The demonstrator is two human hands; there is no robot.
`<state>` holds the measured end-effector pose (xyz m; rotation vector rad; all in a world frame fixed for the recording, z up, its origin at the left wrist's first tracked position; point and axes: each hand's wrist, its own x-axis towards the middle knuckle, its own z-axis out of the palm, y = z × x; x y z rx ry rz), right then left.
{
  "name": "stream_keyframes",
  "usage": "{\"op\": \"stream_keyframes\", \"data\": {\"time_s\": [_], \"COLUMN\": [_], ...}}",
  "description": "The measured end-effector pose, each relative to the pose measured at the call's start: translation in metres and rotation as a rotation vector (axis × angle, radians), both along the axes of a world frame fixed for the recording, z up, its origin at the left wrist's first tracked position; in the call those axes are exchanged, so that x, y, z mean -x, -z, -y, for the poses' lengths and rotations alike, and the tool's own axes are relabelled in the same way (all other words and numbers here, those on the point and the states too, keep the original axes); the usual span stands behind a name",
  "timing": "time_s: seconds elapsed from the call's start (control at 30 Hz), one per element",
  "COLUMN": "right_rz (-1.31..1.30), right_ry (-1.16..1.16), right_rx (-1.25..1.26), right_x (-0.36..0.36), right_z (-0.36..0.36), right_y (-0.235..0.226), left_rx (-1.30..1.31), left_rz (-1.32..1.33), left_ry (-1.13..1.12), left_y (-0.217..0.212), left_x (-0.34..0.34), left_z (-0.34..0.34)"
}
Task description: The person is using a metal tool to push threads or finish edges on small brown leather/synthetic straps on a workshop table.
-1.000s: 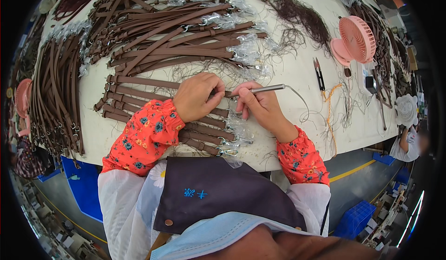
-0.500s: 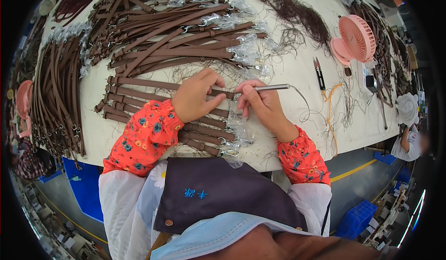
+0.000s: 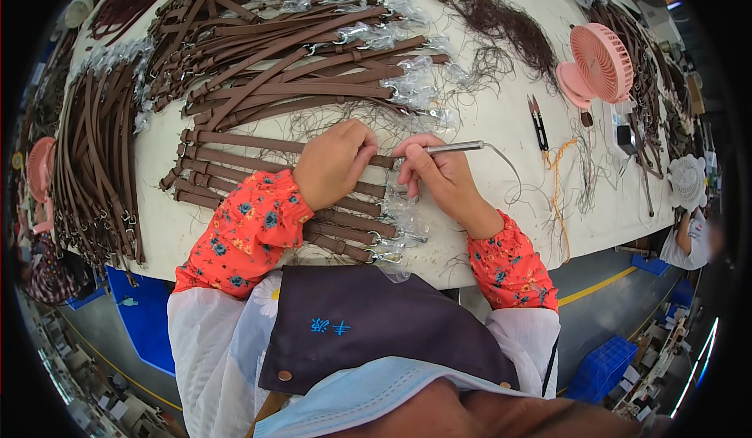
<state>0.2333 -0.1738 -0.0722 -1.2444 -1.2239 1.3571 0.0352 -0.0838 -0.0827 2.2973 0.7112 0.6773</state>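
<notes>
In a row before me lie several brown straps (image 3: 243,142) with metal clasps in clear plastic at their right ends. My left hand (image 3: 333,164) is closed over the top strap of the row, thumb pressed to the curled fingers; what is between the fingertips, if anything, is hidden. My right hand (image 3: 442,178) grips a slim silver pen-shaped tool (image 3: 458,147) with a thin cable trailing from its right end. Its fingers are at the clasp end of that same strap, where the tool's tip is covered by them.
Piles of brown straps (image 3: 98,156) lie left and beyond. Loose dark threads (image 3: 509,27) are heaped at the back. Right of my hands are thread snips (image 3: 538,125), an orange-yellow cord (image 3: 558,187) and a pink fan (image 3: 601,62). A blue bin (image 3: 599,367) stands on the floor.
My left thumb has moved up against the curled fingers, closing the gap between them. The pen-shaped tool and my right hand have shifted very slightly left.
</notes>
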Motion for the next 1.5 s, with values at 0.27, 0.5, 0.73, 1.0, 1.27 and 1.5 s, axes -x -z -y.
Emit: {"op": "stream_keyframes", "data": {"time_s": [0.27,0.5,0.73,1.0,1.27,1.5], "right_rz": [-0.019,-0.018,-0.004,-0.003,-0.006,-0.001], "right_ry": [-0.013,0.020,0.019,0.015,0.015,0.015], "right_rx": [0.015,-0.009,-0.006,0.002,0.003,0.001], "right_x": [-0.001,0.001,0.002,0.002,0.002,0.002], "right_z": [0.000,0.000,0.000,0.000,0.000,0.000], "right_y": [0.002,0.001,0.001,-0.001,-0.001,-0.001], "left_rx": [0.033,-0.105,0.024,0.249,-0.041,0.020], "left_rz": [-0.026,-0.116,-0.049,0.026,-0.012,-0.059], "left_ry": [0.069,0.110,0.052,0.046,0.071,0.005], "left_y": [-0.011,-0.007,0.000,-0.007,-0.005,-0.004], "left_x": [0.003,0.002,0.003,0.004,0.000,-0.002], "left_z": [0.003,0.001,-0.003,-0.003,0.001,0.002]}}
